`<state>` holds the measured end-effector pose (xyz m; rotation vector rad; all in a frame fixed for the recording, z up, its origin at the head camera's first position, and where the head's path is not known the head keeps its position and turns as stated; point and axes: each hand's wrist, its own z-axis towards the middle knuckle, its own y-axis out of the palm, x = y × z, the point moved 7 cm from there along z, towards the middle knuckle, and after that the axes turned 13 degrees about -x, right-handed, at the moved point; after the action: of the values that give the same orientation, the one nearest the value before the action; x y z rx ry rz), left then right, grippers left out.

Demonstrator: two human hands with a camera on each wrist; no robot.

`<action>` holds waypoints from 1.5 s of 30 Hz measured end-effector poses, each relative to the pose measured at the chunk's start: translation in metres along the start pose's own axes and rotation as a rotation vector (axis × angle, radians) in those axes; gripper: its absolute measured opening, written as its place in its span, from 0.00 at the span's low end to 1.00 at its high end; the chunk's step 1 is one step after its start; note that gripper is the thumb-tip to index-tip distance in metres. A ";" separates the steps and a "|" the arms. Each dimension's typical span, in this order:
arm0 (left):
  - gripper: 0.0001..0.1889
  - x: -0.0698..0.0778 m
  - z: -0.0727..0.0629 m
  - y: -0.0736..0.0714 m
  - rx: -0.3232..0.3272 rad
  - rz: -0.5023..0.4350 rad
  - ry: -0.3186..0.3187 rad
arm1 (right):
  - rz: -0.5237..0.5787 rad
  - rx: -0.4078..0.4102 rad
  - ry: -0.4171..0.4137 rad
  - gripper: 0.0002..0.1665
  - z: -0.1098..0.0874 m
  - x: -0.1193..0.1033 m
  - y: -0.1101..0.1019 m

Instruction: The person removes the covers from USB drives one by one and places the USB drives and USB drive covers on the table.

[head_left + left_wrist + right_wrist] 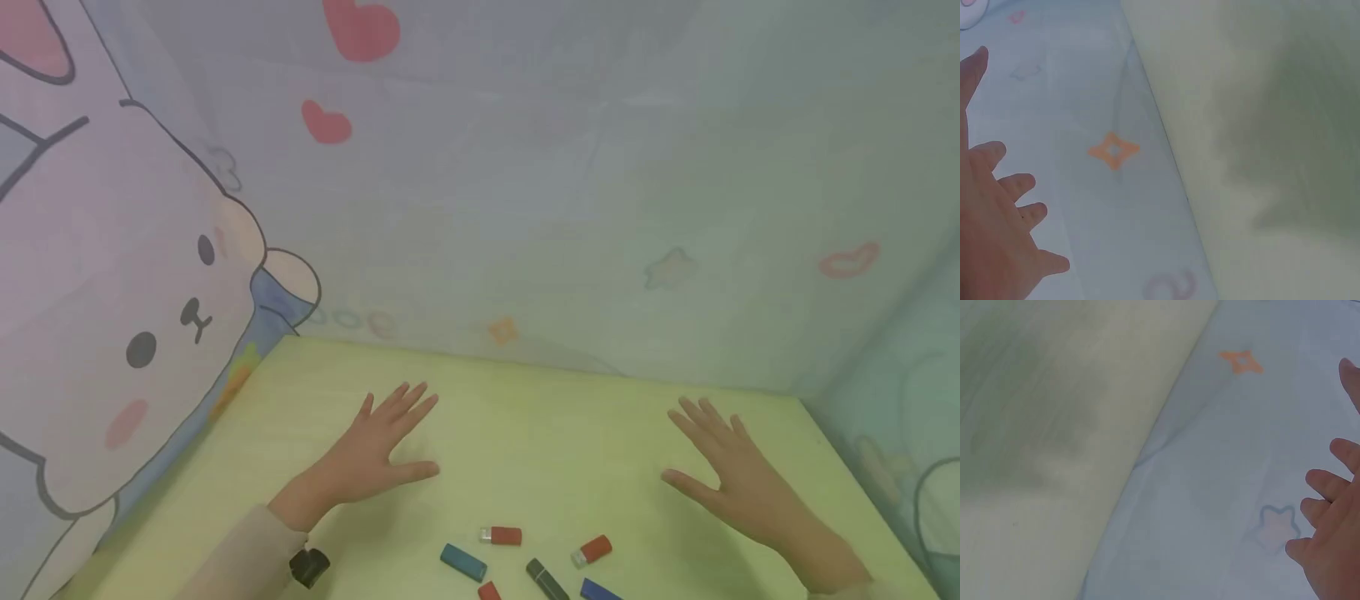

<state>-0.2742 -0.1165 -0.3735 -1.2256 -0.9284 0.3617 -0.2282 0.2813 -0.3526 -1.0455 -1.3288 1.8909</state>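
My left hand (371,454) hovers over the left part of the yellow-green table (555,450), fingers spread and thumb out, holding nothing. On the other side my right hand (742,479) is likewise spread over the table with nothing in it. Between and nearer than both hands lie several USB sticks: a red one (501,536), another red one (592,551), a teal one (463,562), a dark grey one (547,579) and a blue one (600,590). One more red piece (489,592) is cut off by the bottom edge of the head view.
A pale cloth backdrop (525,208) with printed hearts and stars rises behind the table's far edge. A big printed rabbit (127,283) covers its left side. A black wrist device (309,567) sits at the left sleeve (247,554).
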 end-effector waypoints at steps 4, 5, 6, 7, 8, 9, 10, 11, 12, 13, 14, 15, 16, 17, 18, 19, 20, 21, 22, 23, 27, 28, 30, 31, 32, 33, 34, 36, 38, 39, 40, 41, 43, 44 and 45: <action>0.44 0.015 -0.004 0.008 0.009 -0.060 0.049 | -0.022 0.017 -0.038 0.43 -0.002 -0.017 0.006; 0.45 0.018 -0.005 0.010 0.011 -0.071 0.056 | -0.027 0.020 -0.048 0.43 -0.002 -0.021 0.008; 0.45 0.022 -0.006 0.012 0.015 -0.081 0.064 | -0.030 0.023 -0.058 0.43 -0.002 -0.025 0.010; 0.45 0.025 -0.007 0.014 0.018 -0.085 0.070 | -0.030 0.025 -0.065 0.43 -0.002 -0.028 0.013; 0.44 0.028 -0.007 0.016 0.022 -0.086 0.078 | -0.030 0.025 -0.072 0.43 -0.003 -0.032 0.016; 0.44 0.032 -0.007 0.019 0.026 -0.092 0.089 | -0.026 0.022 -0.076 0.43 -0.003 -0.036 0.019; 0.44 0.036 -0.008 0.021 0.030 -0.095 0.101 | -0.021 0.021 -0.081 0.43 -0.004 -0.040 0.022; 0.44 0.039 -0.008 0.024 0.034 -0.103 0.113 | -0.014 0.017 -0.084 0.43 -0.004 -0.043 0.025; 0.44 0.043 -0.007 0.026 0.039 -0.104 0.127 | -0.004 0.014 -0.087 0.43 -0.004 -0.046 0.029; 0.43 0.046 -0.006 0.029 0.044 -0.110 0.141 | 0.003 0.009 -0.089 0.43 -0.004 -0.049 0.032; 0.43 0.050 -0.005 0.032 0.048 -0.121 0.156 | 0.012 0.005 -0.094 0.42 -0.004 -0.051 0.036; 0.43 0.053 -0.004 0.035 0.050 -0.130 0.169 | 0.025 0.002 -0.099 0.43 -0.004 -0.054 0.039; 0.43 0.055 -0.002 0.038 0.053 -0.135 0.181 | 0.040 0.000 -0.104 0.43 -0.003 -0.056 0.042; 0.42 0.058 -0.001 0.041 0.054 -0.144 0.191 | 0.051 -0.004 -0.108 0.42 -0.003 -0.058 0.046; 0.42 0.060 0.001 0.044 0.054 -0.143 0.199 | 0.061 -0.007 -0.111 0.42 -0.002 -0.060 0.048; 0.41 0.061 0.003 0.047 0.051 -0.145 0.206 | 0.072 -0.011 -0.113 0.42 -0.001 -0.061 0.051; 0.41 0.063 0.004 0.050 0.047 -0.143 0.213 | 0.084 -0.012 -0.117 0.42 0.001 -0.063 0.054; 0.40 0.064 0.006 0.053 0.047 -0.132 0.223 | 0.090 -0.014 -0.121 0.42 0.002 -0.065 0.056; 0.40 0.065 0.007 0.056 0.039 -0.132 0.226 | 0.098 -0.018 -0.122 0.42 0.003 -0.066 0.059; 0.39 0.065 0.008 0.059 0.032 -0.133 0.228 | 0.108 -0.026 -0.121 0.42 0.004 -0.068 0.062; 0.37 0.064 0.008 0.068 -0.010 -0.138 0.193 | 0.141 -0.057 -0.137 0.42 0.010 -0.077 0.071; 0.37 0.064 0.008 0.070 -0.023 -0.145 0.176 | 0.152 -0.074 -0.133 0.42 0.012 -0.079 0.074; 0.36 0.063 0.008 0.073 -0.031 -0.142 0.154 | 0.172 -0.112 -0.121 0.41 0.016 -0.082 0.078; 0.36 0.062 0.008 0.074 -0.030 -0.143 0.149 | 0.179 -0.134 -0.108 0.40 0.018 -0.083 0.081; 0.36 0.062 0.008 0.075 -0.031 -0.140 0.146 | 0.182 -0.153 -0.100 0.40 0.020 -0.085 0.083; 0.35 0.062 0.008 0.076 -0.030 -0.136 0.143 | 0.186 -0.173 -0.087 0.39 0.022 -0.085 0.086; 0.35 0.061 0.008 0.078 -0.029 -0.131 0.140 | 0.186 -0.187 -0.080 0.39 0.025 -0.087 0.088; 0.35 0.059 0.008 0.080 -0.035 -0.127 0.132 | 0.186 -0.205 -0.082 0.38 0.029 -0.090 0.093; 0.35 0.058 0.008 0.084 -0.055 -0.130 0.118 | 0.186 -0.215 -0.100 0.38 0.033 -0.095 0.097; 0.35 0.057 0.008 0.086 -0.065 -0.131 0.112 | 0.191 -0.221 -0.108 0.38 0.034 -0.097 0.100; 0.36 0.056 0.008 0.087 -0.077 -0.130 0.104 | 0.200 -0.228 -0.117 0.37 0.036 -0.099 0.102; 0.36 0.055 0.009 0.089 -0.089 -0.128 0.094 | 0.206 -0.235 -0.125 0.37 0.038 -0.101 0.104; 0.37 0.053 0.009 0.092 -0.115 -0.131 0.074 | 0.217 -0.247 -0.142 0.37 0.040 -0.105 0.109; 0.37 0.052 0.009 0.094 -0.124 -0.127 0.066 | 0.224 -0.255 -0.145 0.37 0.042 -0.106 0.111; 0.37 0.051 0.010 0.095 -0.130 -0.122 0.060 | 0.231 -0.260 -0.149 0.37 0.043 -0.107 0.113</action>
<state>-0.2292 -0.0423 -0.4389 -1.2839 -0.9820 0.1689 -0.2134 0.1367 -0.4234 -1.2526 -1.6343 2.0349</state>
